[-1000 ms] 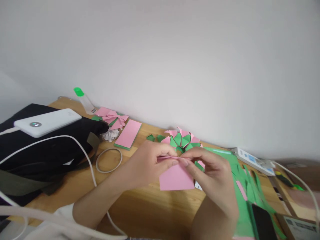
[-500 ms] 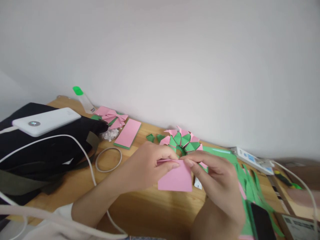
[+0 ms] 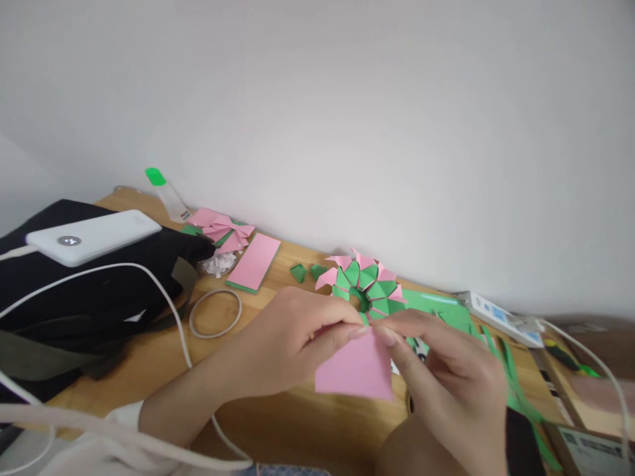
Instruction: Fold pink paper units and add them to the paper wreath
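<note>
A pink sheet of paper (image 3: 353,369) hangs over the wooden desk, pinched along its upper edge by both hands. My left hand (image 3: 302,330) grips it between thumb and forefinger near the top middle. Thumb and fingertips of my right hand (image 3: 446,370) close on the same edge, just to the right. A bit of green shows at that edge. Behind the fingers lies a ring of folded pink and green paper pieces (image 3: 368,272); its near side is partly hidden by my hands. Two small green folded pieces (image 3: 298,272) rest left of the ring.
Left of centre are a stack of pink and green paper (image 3: 254,262), a tape ring (image 3: 215,314) and a green-capped glue bottle (image 3: 169,197). A white power bank (image 3: 94,236) lies on black fabric. A power strip (image 3: 501,318) and green paper strips (image 3: 518,390) are at right.
Both hands have come slightly lower and to the right with the pink paper, which now hangs a little tilted. More of the folded ring shows behind them.
</note>
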### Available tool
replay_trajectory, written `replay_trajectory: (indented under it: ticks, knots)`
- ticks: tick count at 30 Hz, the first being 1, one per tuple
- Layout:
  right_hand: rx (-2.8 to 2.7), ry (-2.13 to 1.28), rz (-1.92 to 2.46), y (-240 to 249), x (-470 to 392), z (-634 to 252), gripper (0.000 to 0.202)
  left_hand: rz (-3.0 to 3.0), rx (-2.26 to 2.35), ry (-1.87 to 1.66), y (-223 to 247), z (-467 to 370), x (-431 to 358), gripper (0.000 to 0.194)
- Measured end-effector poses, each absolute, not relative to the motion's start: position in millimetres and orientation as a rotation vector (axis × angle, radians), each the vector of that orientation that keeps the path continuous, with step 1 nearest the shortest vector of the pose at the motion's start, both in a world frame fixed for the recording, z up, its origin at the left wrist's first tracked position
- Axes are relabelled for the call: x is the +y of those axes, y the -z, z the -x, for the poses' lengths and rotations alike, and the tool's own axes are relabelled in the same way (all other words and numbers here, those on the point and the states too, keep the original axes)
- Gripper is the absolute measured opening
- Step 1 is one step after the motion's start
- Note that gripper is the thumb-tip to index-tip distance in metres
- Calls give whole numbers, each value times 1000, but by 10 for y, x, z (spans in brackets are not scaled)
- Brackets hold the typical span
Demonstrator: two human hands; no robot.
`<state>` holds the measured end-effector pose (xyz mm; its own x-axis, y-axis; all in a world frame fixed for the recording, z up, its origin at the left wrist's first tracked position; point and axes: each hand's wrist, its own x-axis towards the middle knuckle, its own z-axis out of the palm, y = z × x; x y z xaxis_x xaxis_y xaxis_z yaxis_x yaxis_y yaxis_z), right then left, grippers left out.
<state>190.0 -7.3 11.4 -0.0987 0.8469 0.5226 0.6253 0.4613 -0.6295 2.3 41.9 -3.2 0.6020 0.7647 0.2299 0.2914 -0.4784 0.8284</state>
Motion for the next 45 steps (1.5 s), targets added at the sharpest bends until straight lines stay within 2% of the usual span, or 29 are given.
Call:
replay_trajectory:
  ticks: [6, 14, 21, 25, 28, 31, 34, 37, 39, 41, 45]
  knots:
    - [-1573, -483, 1353, -28, -101, -1953, 13, -1857, 899, -982, 3, -14, 479, 18]
    - [-1400, -697, 1295, 51, -18, -1877, 11, -1411, 995, -1231, 46, -72, 466, 11]
    - [-1640, -804, 1364, -18, 71, -1909, 13, -1559, 971, -1047, 32, -14, 530, 14]
    - [-1456, -900, 1311, 55, 106, -1911, 10, -1517, 958, -1004, 26, -23, 552, 10]
    - [-1208, -862, 1244, 120, 144, -1924, 5, -1425, 865, -941, 27, -10, 563, 21]
    - [-1147, -872, 1195, 151, 182, -1923, 5, -1358, 753, -932, 30, 12, 578, 10]
    - [-1166, -858, 1190, 163, 209, -1883, 5, -1294, 741, -1003, 34, 16, 587, 8]
    - [-1244, -578, 1278, 167, 211, -1835, 24, -1268, 763, -1061, 41, 2, 579, 8]
    - [-1383, -459, 1323, 160, 193, -1821, 22, -1279, 805, -1102, 48, -7, 568, 9]
    - [-1528, -564, 1288, 145, 162, -1819, 17, -1312, 840, -1138, 60, -13, 559, 11]
    - [-1611, -927, 1118, 124, 103, -1789, 29, -1371, 760, -1162, 97, -25, 557, 13]
